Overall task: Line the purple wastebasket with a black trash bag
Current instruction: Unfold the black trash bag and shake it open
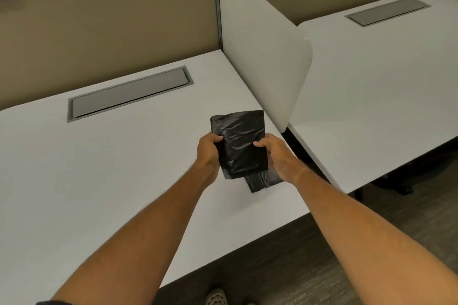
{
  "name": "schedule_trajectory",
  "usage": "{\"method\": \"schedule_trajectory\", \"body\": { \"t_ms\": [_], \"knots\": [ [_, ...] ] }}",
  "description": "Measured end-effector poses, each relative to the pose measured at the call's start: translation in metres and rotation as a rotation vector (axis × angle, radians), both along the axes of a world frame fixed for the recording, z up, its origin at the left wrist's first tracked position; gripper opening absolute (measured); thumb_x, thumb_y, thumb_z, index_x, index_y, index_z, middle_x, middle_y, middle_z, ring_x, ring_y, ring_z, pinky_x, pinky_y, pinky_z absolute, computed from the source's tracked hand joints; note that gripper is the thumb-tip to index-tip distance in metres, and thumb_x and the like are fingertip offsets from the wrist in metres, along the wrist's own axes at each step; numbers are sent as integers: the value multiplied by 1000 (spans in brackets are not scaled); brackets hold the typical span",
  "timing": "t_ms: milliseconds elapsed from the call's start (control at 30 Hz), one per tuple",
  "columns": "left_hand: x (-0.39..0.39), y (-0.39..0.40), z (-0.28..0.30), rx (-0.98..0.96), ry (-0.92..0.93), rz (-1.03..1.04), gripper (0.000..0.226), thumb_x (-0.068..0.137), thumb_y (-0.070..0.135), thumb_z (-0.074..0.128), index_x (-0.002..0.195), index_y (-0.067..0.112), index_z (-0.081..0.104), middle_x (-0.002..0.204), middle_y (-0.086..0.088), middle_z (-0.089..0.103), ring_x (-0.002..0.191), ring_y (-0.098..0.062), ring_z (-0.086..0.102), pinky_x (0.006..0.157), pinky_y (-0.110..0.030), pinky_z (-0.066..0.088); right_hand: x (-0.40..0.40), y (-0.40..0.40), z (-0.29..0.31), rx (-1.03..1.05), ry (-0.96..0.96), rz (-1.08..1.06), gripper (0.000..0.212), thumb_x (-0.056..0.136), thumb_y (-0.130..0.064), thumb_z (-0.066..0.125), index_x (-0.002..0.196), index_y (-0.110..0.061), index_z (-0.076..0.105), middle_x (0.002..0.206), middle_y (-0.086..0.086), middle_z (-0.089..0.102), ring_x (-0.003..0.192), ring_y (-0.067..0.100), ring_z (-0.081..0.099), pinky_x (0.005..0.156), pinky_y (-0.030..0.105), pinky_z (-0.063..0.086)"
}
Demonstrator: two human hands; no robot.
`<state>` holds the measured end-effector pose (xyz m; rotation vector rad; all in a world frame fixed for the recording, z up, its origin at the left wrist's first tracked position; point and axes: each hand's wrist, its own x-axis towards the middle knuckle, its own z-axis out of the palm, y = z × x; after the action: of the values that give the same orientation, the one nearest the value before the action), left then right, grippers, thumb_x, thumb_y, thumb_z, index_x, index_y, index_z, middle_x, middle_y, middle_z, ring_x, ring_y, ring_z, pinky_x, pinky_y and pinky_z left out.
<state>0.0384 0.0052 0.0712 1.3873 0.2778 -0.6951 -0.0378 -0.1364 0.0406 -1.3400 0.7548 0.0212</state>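
Observation:
A folded black trash bag [241, 142] is held flat just above the white desk [99, 168], near its right edge. My left hand [208, 150] pinches the bag's left side with thumb on top. My right hand [277, 156] grips its right side the same way. A second folded piece of black plastic [262, 182] sticks out below the bag, lying on the desk under my right hand. The purple wastebasket is not in view.
A white divider panel [262, 44] stands upright right behind the bag, separating this desk from a second white desk [384, 86]. Each desk has a grey cable hatch [128, 94]. Tan partition walls close the back. Dark carpet [322, 267] and my shoe [216, 297] lie below.

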Motion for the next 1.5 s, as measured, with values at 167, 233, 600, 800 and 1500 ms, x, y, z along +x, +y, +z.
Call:
{"method": "schedule_trajectory", "body": {
  "t_ms": [167, 233, 600, 800, 1500],
  "knots": [
    [-5, 43, 39, 17, -94, 29, 22, 88, 14, 41, 89, 12, 63, 91, -10, 69, 84, -28, 63, 82, -41, 53, 3, 30, 44, 105, -113, 72, 35, 86, -18, 61, 115, -1, 66, 113, 16, 71, 105, 33, 65, 91, 44, 53],
    [-5, 61, 48, 83, -177, 55, 13, 89, 10, 44, 85, 12, 56, 94, -10, 66, 87, -27, 61, 79, -40, 53, 5, 43, 60, 107, -161, 67, 25, 85, -8, 64, 107, 2, 70, 108, 20, 73, 103, 38, 68, 93, 48, 55],
    [-32, 152, 85, 360, -629, 135, 22, 89, 26, 66, 107, 13, 66, 99, -2, 68, 96, -20, 66, 80, -29, 56, 14, 153, 110, -436, -378, 251, 21, 87, -22, 72, 99, -5, 71, 92, 11, 74, 86, 26, 71, 76, 36, 61],
    [-36, 207, 108, 284, -624, 142, 38, 87, 42, 65, 108, 11, 71, 99, -5, 74, 93, -19, 71, 87, -36, 58, 20, 224, 130, -513, -453, 420, 24, 90, -27, 68, 107, -9, 72, 100, 8, 75, 90, 22, 70, 78, 27, 57],
    [-22, 439, 121, 126, -562, 151, 37, 91, 37, 63, 88, 1, 75, 90, -20, 75, 86, -31, 74, 79, -46, 60, 23, 421, 155, -387, -403, 358, 18, 93, -20, 64, 91, -3, 72, 90, 14, 74, 89, 30, 72, 82, 40, 60]
  ]
}}
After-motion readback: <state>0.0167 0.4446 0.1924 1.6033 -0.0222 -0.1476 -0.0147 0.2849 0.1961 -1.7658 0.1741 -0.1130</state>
